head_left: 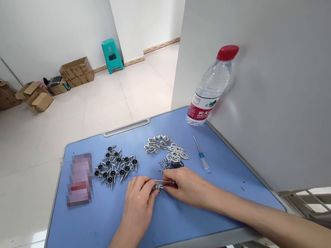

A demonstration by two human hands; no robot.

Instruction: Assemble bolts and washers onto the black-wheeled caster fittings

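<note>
My left hand (138,197) is closed on a small silvery metal part (158,187), pinched at its fingertips over the blue table. My right hand (186,183) grips a thin metal tool (165,181) with a red area near the fingers, its tip touching or very near that part. The tool's kind is largely hidden by the fingers. Just beyond the hands lie black rings (176,164) and tiny screws (162,165). Flat silver plates with holes (177,152) and long rounded metal pieces (157,142) are spread behind them. Left of these sits a group of metal assemblies with black discs (118,161).
A clear-handled screwdriver (202,158) lies to the right. A water bottle with a red cap (210,88) stands at the back right by the grey panel (288,76). A blurred purple item (80,177) lies left on the blue table (195,221). Beyond are a teal stool (111,54) and cardboard boxes (78,72).
</note>
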